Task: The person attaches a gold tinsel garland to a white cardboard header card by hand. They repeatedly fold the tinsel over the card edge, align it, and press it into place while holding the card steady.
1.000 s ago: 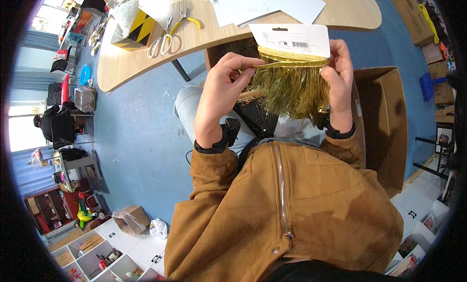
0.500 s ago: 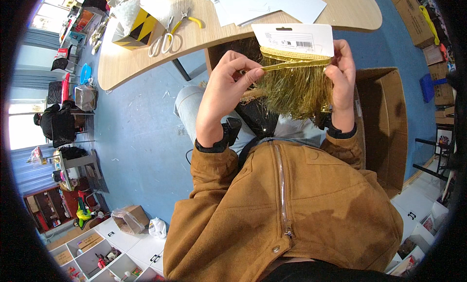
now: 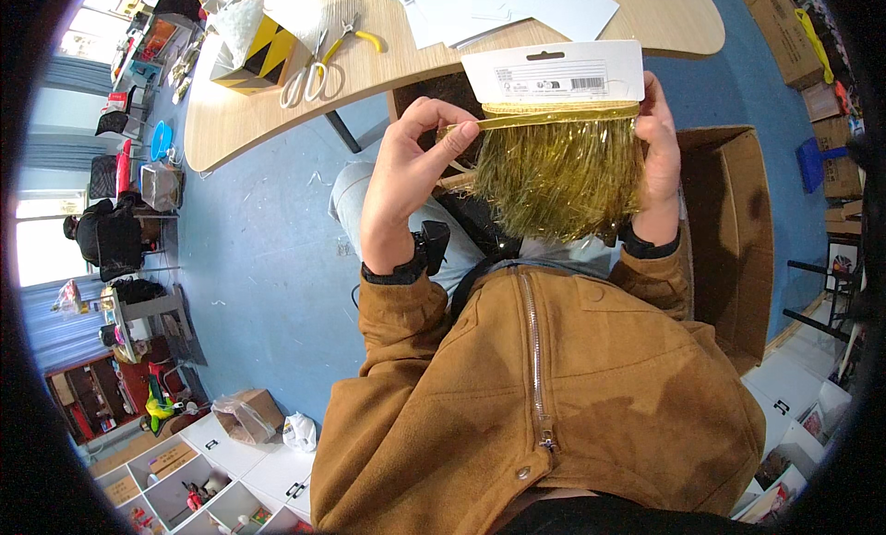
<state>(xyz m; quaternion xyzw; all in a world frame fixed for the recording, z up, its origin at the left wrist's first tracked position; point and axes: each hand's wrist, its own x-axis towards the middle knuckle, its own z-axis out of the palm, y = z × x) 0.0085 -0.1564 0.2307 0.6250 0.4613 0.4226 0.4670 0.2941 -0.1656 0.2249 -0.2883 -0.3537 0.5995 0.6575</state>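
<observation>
The fringe [image 3: 558, 180] is glossy, foil-like gold strands under a shiny woven-looking band [image 3: 558, 118]; the card [image 3: 535, 65] is smooth, stiff paper. The jacket [image 3: 646, 360] is matt, suede-like cloth, its zip [image 3: 535, 369] bright metal. The bench [image 3: 434, 66] has pale wood grain; the box [image 3: 734, 221] is dull cardboard.

Brown zip-front jacket [image 3: 591, 387], 2 black wristbands [image 3: 399, 274]

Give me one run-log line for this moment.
left hand: pinching gold band | right hand: holding white card | gold fringe: hanging below band
</observation>
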